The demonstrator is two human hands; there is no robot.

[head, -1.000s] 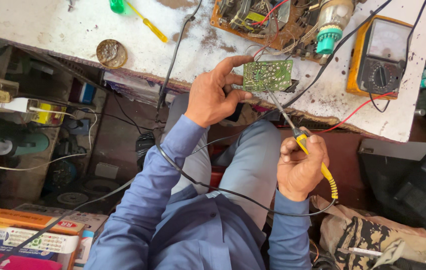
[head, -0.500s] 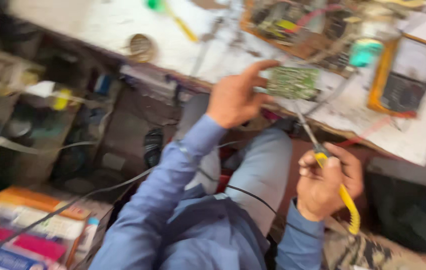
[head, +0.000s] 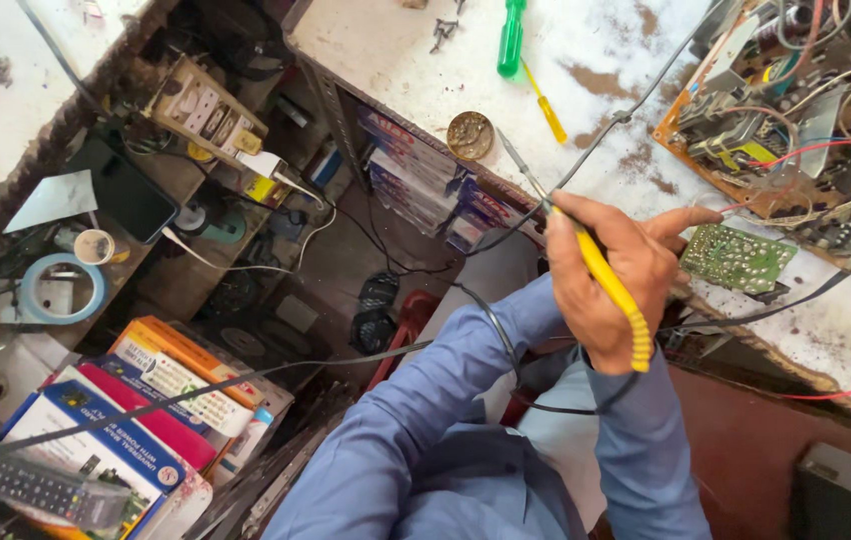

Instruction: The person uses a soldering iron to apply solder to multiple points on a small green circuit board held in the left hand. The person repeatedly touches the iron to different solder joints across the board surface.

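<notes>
My right hand (head: 601, 285) grips a yellow-handled soldering iron (head: 614, 290) like a pen. Its metal tip (head: 512, 152) points up-left, just short of a small round brass-coloured tin (head: 470, 135) on the white workbench (head: 396, 50). My left sleeve (head: 446, 370) runs up behind the right hand, so most of my left hand is hidden. Its fingers (head: 694, 220) reach the corner of a small green circuit board (head: 738, 258) at the bench edge. Whether they grip the board I cannot tell.
A large brown circuit board (head: 796, 130) with many wires lies at the back right. A green screwdriver (head: 512, 40) and a yellow one (head: 549, 112) lie on the bench. Below left are a power strip (head: 208, 110), a tape roll (head: 61, 290), stacked boxes (head: 161, 395) and a remote (head: 46, 488).
The view has swung left. My right hand has carried the soldering iron up from my lap and across in front of my left hand, turning its tip from the green board toward the round tin.
</notes>
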